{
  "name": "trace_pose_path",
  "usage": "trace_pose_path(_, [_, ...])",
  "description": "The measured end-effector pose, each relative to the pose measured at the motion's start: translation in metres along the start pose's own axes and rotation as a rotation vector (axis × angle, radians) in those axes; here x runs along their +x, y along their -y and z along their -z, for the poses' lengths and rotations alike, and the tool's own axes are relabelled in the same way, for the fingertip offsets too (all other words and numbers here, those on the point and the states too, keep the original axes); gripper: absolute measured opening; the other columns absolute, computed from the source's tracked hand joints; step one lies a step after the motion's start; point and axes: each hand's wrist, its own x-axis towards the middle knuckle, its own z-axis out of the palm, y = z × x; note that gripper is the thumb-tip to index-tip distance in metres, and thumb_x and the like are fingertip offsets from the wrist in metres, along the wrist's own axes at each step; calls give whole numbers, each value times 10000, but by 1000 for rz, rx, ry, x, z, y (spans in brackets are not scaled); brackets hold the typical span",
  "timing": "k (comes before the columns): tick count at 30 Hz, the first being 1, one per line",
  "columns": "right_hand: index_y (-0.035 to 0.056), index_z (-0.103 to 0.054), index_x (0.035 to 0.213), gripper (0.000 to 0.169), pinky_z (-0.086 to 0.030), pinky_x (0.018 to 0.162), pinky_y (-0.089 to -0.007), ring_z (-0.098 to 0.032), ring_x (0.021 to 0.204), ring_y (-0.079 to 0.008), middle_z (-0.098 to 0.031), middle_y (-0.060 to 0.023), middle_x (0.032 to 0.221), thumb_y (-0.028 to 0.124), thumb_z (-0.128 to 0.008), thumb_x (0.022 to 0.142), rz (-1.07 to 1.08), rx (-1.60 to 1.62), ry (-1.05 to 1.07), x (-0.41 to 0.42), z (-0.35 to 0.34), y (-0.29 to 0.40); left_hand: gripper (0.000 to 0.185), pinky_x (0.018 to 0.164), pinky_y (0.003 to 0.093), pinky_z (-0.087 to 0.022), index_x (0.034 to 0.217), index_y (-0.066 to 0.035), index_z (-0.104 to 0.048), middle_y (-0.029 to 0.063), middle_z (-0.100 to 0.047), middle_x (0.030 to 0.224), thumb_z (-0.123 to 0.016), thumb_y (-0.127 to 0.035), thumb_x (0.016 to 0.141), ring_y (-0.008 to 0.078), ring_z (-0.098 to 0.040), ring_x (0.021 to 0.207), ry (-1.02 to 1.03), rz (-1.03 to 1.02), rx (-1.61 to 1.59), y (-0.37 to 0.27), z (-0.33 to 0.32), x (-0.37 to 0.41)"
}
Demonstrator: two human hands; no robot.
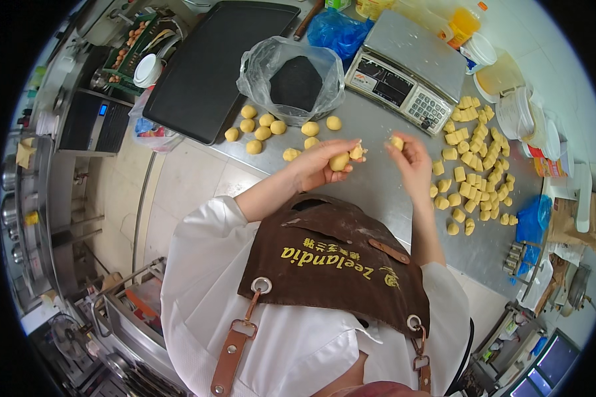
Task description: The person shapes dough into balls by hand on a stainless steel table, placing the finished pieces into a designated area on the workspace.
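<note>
My left hand [323, 161] holds a smooth yellow dough ball [338, 162] in its fingers, with a rough, crumbly yellow piece [357, 150] at the thumb and fingertips. To its right, my right hand [411, 155] pinches a small yellow dough piece [396, 143] above the steel table. Round dough balls [262, 133] lie beyond and left of my left hand, near an open clear plastic bag [293, 79] with something dark inside. Many cut dough pieces [477, 183] are spread over the table to the right of my right hand.
A black baking tray [213, 64] lies at the table's far left. A digital scale [407, 74] stands at the back, beside a blue plastic bag [338, 32]. Plastic tubs [519, 114] and an orange bottle [467, 22] line the right rear edge; another blue bag [531, 228] is at right.
</note>
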Motion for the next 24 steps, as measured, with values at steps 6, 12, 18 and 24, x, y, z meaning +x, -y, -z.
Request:
trace_pose_path(6, [7,-609,1179,433,-446,970,-417,-562,1126,-333,-528,-210,1311,290,-714,869,356,-1319,-74,27,28,-83,294,574,206,-468,1165,-84,-569,68,-643,1093,-652,-254,940,107,-598,742,-84,50,-119,5,-3,-6])
trace_pose_path(12, [33,-636,1151,399,-417,994,-435,-536,1167,-358,-592,-189,1240,306,-705,868,313,-901,-112,28,33,-43,280,553,208,-451,1104,-47,-587,71,-647,991,-675,-244,926,100,-585,726,-113,-86,-105,7,4,-12])
trace_pose_path(18, [5,-648,1087,321,-485,898,-380,-638,1001,-325,-665,-166,1081,229,-714,866,320,-600,38,11,-2,16,334,496,197,-371,817,-104,-561,7,-582,752,-637,-407,935,84,-497,592,38,35,-329,3,16,-2])
trace_pose_path(24, [17,-649,1129,307,-464,946,-382,-620,1081,-335,-654,-176,1151,197,-688,884,363,-564,70,-6,-33,61,300,607,272,-502,818,-145,-570,10,-606,780,-618,-415,937,163,-610,691,464,9,-529,26,44,18])
